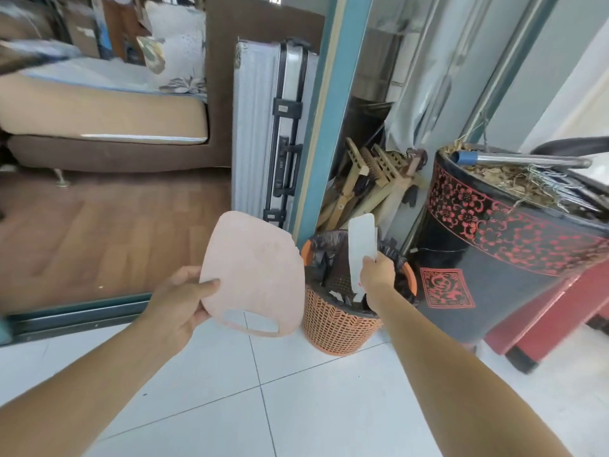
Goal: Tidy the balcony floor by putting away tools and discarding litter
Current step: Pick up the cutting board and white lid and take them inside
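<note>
My left hand (184,296) grips the left edge of a flat pale pink board (253,272) with a handle slot at its lower end, held tilted above the white tiles. My right hand (377,275) pinches a long white paper strip (361,245) upright over the orange mesh waste basket (336,328). The basket has a black liner and dark scraps inside. It stands on the floor just right of the pink board.
A black drum with red flower pattern (487,258) holding dry straw and a metal pole stands right of the basket. Wooden brushes (369,179) lean behind it. A silver suitcase (263,133) stands by the teal door frame (319,127). A sofa (105,120) sits beyond the sliding track.
</note>
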`<state>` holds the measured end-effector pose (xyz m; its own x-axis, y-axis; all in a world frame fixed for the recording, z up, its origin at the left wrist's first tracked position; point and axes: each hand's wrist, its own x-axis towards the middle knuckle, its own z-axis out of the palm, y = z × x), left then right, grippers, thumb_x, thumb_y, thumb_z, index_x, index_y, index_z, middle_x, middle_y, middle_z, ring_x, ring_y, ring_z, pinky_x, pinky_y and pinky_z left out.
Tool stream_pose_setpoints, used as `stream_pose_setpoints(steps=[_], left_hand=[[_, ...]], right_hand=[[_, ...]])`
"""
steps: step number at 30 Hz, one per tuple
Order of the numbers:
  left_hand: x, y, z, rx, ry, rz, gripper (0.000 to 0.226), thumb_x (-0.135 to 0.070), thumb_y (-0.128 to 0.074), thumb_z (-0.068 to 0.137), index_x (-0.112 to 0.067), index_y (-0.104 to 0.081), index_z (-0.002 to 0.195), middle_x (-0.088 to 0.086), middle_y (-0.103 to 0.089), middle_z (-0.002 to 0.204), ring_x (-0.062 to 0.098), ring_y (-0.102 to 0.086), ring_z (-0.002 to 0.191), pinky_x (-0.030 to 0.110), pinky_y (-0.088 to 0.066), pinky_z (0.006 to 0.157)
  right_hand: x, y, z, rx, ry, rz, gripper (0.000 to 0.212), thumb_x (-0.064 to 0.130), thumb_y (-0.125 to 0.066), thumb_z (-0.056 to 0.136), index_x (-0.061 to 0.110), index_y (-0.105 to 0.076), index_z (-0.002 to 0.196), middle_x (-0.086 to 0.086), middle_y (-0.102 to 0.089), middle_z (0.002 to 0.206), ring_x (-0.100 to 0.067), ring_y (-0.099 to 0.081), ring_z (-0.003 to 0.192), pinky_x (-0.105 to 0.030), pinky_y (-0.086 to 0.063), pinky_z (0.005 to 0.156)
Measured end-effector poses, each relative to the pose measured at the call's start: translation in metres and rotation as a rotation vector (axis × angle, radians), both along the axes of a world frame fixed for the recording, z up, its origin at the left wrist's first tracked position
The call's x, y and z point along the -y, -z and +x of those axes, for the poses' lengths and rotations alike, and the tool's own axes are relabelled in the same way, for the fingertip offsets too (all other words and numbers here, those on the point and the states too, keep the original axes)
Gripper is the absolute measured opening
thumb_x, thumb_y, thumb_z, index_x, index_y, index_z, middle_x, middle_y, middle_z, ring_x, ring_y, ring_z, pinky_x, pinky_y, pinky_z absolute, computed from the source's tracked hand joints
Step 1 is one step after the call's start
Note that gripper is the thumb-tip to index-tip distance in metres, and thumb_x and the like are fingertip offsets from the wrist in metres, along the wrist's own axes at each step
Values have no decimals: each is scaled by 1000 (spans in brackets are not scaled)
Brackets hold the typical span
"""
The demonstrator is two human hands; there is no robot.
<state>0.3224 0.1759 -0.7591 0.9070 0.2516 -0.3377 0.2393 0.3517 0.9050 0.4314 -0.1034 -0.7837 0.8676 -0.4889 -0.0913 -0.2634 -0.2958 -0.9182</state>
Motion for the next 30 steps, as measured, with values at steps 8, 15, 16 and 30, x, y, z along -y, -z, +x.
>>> stream_pose_setpoints(steps=[8, 15, 16, 30], left_hand=[[26, 8, 17, -11, 19, -26, 14, 4, -54, 90, -8, -57, 97, 8, -65, 93, 19, -62, 79, 28, -56, 55], [45, 15, 19, 30, 6, -196, 17, 4, -51, 93, -6, -56, 106, 10, -68, 100, 19, -65, 86, 26, -53, 63], [49, 15, 19, 37, 8, -220, 17, 4, -50, 93, -5, -55, 106, 10, -68, 99, 18, -66, 85, 24, -55, 60], [28, 30, -1, -88, 91, -190, 25, -9, -46, 99, -3, -50, 123, 22, -60, 115, 36, -63, 99, 41, -45, 91]], right_hand=[[22, 19, 16, -236, -156, -220, 46, 16, -45, 96, 4, -37, 140, -17, -55, 124, -29, -54, 99, -34, -45, 79], [-30, 0, -41, -79, -433, 687, 20, 15, -48, 95, 5, -56, 110, -19, -61, 102, -33, -58, 96, -32, -52, 67], [-33, -2, -47, -91, -468, 803, 22, 9, -46, 94, -1, -56, 111, -20, -63, 105, -34, -58, 92, -32, -51, 59], [58, -33, -9, 115, 89, 40, 44, -1, -33, 88, 14, -51, 126, -11, -61, 117, -34, -57, 107, -49, -55, 84]])
